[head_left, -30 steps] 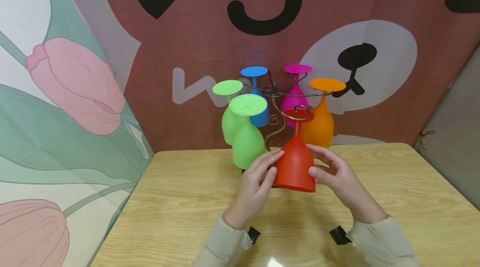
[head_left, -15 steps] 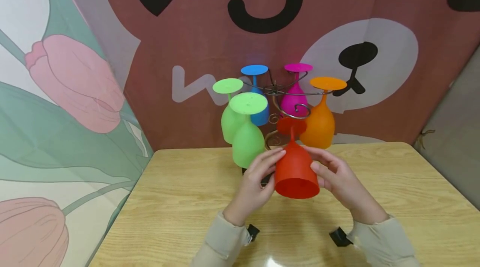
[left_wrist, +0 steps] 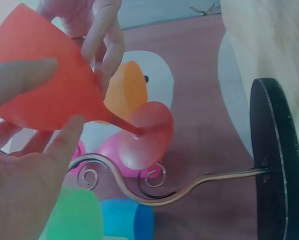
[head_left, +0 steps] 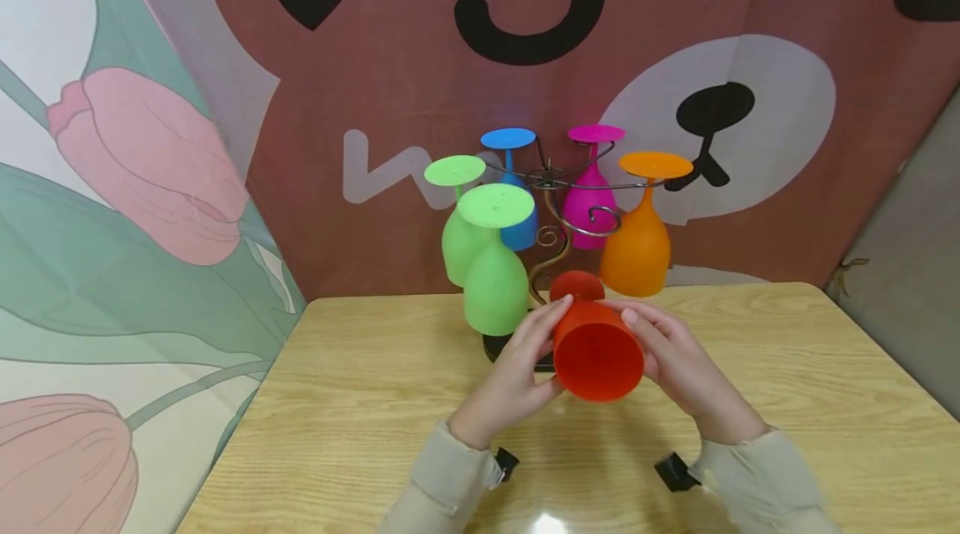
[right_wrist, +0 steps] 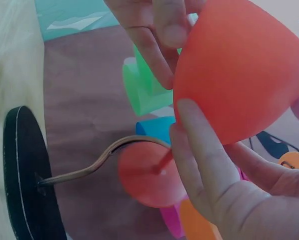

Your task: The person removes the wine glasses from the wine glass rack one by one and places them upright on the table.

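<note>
Both hands hold a red goblet (head_left: 598,359) by its bowl, in front of a metal goblet rack (head_left: 547,177). Its mouth is tipped toward the head camera, and its round foot points back at the rack. My left hand (head_left: 517,380) grips the bowl's left side, with fingers along it in the left wrist view. My right hand (head_left: 675,359) grips the right side, thumb near the top. Above the goblet, the rack's front curled arm (head_left: 600,226) carries nothing. In the right wrist view the red foot (right_wrist: 148,175) hangs apart from the rack's wavy stem (right_wrist: 84,172).
Upside down on the rack hang two green goblets (head_left: 495,284), a blue one (head_left: 517,226), a magenta one (head_left: 588,205) and an orange one (head_left: 636,255). The rack's black base (left_wrist: 269,165) stands on the wooden table (head_left: 360,401). A patterned curtain (head_left: 360,59) hangs behind.
The red goblet has come down off the rack's front arm. Both hands have tilted it from upside down, so its mouth turns toward the head camera and its foot drops back.
</note>
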The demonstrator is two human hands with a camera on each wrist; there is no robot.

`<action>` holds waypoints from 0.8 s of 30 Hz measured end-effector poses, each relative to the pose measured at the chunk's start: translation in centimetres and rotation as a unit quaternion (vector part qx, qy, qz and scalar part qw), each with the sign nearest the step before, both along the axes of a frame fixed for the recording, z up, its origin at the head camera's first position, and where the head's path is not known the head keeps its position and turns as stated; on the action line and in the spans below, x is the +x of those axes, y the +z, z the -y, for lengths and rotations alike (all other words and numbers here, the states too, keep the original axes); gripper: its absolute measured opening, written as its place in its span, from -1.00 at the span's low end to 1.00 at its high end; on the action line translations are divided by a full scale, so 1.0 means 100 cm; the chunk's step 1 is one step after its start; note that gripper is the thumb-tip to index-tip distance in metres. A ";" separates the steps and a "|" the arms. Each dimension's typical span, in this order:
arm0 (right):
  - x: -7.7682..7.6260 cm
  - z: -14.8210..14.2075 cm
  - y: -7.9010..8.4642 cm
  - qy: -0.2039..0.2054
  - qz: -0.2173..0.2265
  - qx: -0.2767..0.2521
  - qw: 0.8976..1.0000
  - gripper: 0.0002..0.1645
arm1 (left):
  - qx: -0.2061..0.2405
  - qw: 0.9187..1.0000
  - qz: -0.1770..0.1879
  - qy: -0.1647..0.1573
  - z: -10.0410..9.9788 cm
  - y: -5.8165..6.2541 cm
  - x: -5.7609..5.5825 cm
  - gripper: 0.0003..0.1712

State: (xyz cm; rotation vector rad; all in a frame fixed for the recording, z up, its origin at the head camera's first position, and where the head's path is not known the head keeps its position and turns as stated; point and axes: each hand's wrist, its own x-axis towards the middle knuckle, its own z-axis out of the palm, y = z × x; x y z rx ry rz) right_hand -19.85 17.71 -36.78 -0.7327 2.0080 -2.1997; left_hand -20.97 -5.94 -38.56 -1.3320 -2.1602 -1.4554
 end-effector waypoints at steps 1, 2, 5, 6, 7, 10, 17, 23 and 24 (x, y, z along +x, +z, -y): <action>-0.001 0.000 -0.001 -0.002 0.000 -0.001 1.000 -0.57 | -0.006 1.000 0.005 0.001 -0.001 -0.001 -0.001 0.02; -0.002 0.000 -0.003 -0.005 0.000 -0.001 1.000 -0.57 | -0.010 1.000 0.008 0.002 -0.001 -0.002 -0.001 0.04; -0.005 -0.001 -0.006 -0.005 0.004 -0.012 1.000 -0.57 | -0.017 1.000 0.008 0.005 -0.003 -0.006 -0.003 0.06; -0.006 -0.002 -0.007 -0.004 0.006 -0.014 1.000 -0.57 | -0.016 1.000 0.010 0.003 -0.004 -0.008 -0.004 0.07; -0.007 -0.002 -0.008 -0.003 0.007 -0.016 1.000 -0.57 | -0.016 1.000 0.011 0.001 -0.004 -0.009 -0.004 0.08; -0.008 -0.002 -0.009 -0.003 0.016 -0.016 1.000 -0.57 | -0.016 1.000 0.017 -0.003 -0.006 -0.014 -0.007 0.09; -0.014 -0.002 -0.016 -0.008 0.049 -0.016 0.999 -0.60 | -0.003 0.997 0.078 -0.002 -0.011 -0.028 -0.011 0.08; -0.017 -0.002 -0.021 -0.005 0.055 -0.008 0.998 -0.59 | 0.014 0.989 0.144 0.007 -0.012 -0.040 -0.018 0.09; -0.018 -0.002 -0.022 -0.004 0.055 -0.004 0.998 -0.59 | 0.019 0.988 0.151 0.010 -0.012 -0.041 -0.019 0.09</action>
